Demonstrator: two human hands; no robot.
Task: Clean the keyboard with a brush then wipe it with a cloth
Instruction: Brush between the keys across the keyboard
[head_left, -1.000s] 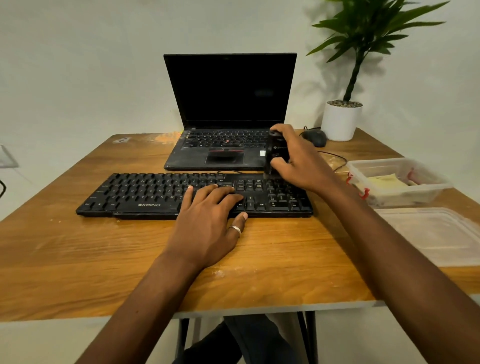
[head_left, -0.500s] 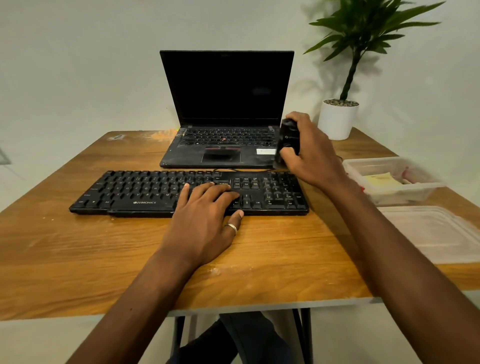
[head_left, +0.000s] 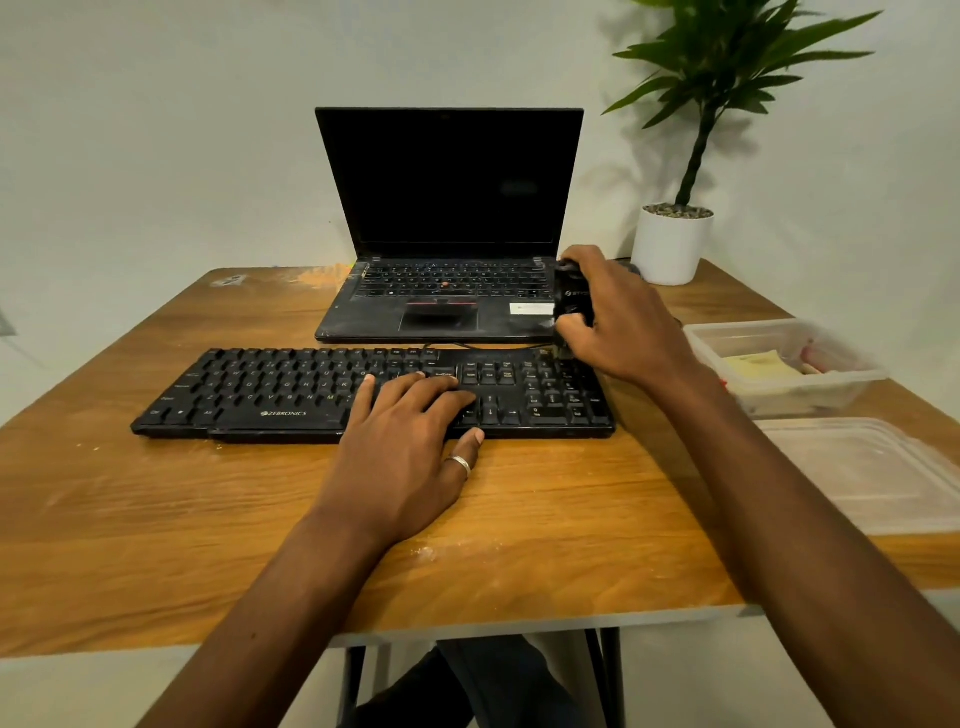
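A black keyboard (head_left: 291, 389) lies across the wooden table (head_left: 156, 519) in front of me. My left hand (head_left: 410, 457) rests flat on its right-middle keys, fingers spread, a ring on one finger. My right hand (head_left: 618, 322) grips a black brush (head_left: 571, 304) upright over the keyboard's far right corner, bristle end down near the top row of the number pad. A yellowish cloth (head_left: 758, 366) lies in the clear plastic box (head_left: 852, 376) to the right.
An open black laptop (head_left: 449, 228) stands behind the keyboard. A potted plant in a white pot (head_left: 672, 244) is at the back right. A clear plastic lid (head_left: 872, 473) lies at the right edge. My knees show below the table's front edge.
My right hand with the brush has stayed over the keyboard's far right corner, shifting only slightly. My left hand stays on the keys. The camera has tilted a little.
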